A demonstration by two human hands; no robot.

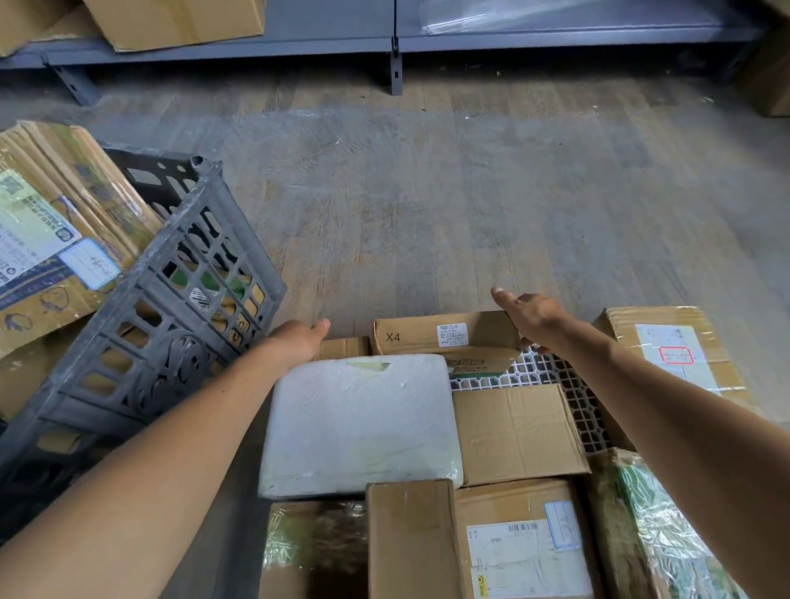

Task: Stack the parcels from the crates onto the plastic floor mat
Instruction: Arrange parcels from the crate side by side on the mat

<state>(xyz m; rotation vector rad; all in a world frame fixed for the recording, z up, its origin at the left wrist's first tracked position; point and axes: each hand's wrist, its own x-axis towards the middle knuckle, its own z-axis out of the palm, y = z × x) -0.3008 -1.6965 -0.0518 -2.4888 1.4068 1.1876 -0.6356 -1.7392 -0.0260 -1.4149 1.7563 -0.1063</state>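
Head view. Parcels lie packed together on the white lattice floor mat [536, 371], its bare grid showing at the far right side. A white foam parcel [357, 423] sits at the mat's left edge; a cardboard box marked X4 [442, 335] lies at the far edge. The left hand [300, 341], fingers apart, rests behind the foam parcel, holding nothing. The right hand [535, 320], fingers spread, touches the X4 box's right end. A dark crate [160, 311], tilted, stands left, holding a large labelled box [29, 240]; its contents are partly hidden. Grey shelving [393, 32] lines the worn wooden floor [469, 191]. Near parcels are cut off by the frame.
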